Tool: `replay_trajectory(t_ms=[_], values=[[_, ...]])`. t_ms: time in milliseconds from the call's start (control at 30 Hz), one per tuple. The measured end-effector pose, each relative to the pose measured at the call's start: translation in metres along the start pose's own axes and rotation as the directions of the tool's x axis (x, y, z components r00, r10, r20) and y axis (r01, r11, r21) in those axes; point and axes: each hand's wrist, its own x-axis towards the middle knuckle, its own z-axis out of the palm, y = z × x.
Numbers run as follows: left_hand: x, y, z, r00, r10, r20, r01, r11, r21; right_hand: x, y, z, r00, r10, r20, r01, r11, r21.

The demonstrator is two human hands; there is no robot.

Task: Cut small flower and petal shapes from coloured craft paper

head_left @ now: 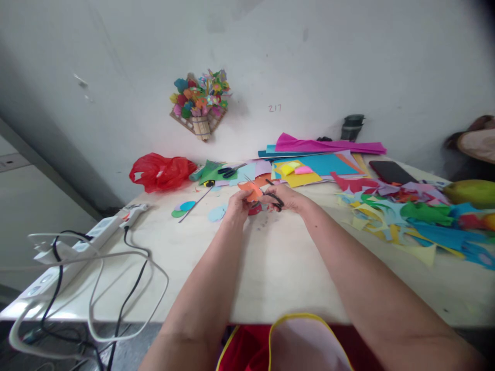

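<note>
My left hand (pixel 236 205) is closed on a small orange paper piece (pixel 252 191), held up over the pale table (pixel 270 263). My right hand (pixel 285 198) grips black-handled scissors (pixel 270 198), with the blades pointing left into the orange paper. A small red object (pixel 255 209) sits on the table just under both hands. Blue and green paper circles (pixel 184 207) and a thin stick (pixel 195 204) lie to the left of my left hand.
Coloured paper sheets (pixel 320 162) and cut scraps (pixel 417 216) cover the back and right. Second scissors (pixel 228 171), a red plastic bag (pixel 160 171), a phone (pixel 390 171). Power strip (pixel 77 247) with cables at left. A paper flower basket (pixel 201 105) hangs on the wall.
</note>
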Motion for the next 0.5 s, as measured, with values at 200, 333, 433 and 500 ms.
replay_trajectory(t_ms=[200,333,433,500], values=[[-0.001,0.001,-0.001,1.0,0.008,-0.01,-0.008,1.0,0.024,0.003,0.003,-0.001,1.0,0.005,0.003,-0.005,1.0,0.001],[0.001,0.001,-0.004,0.999,0.037,0.021,-0.039,0.998,0.059,0.006,0.006,-0.001,1.0,0.004,-0.004,-0.004,1.0,-0.011],[0.002,0.0,-0.007,0.998,0.054,0.041,-0.058,0.994,0.096,0.012,0.011,-0.004,0.998,-0.007,-0.064,0.005,0.999,-0.037],[0.003,0.0,-0.009,0.997,0.059,0.045,-0.064,0.991,0.116,0.018,0.015,-0.009,0.988,-0.02,-0.15,-0.001,0.991,-0.134]])
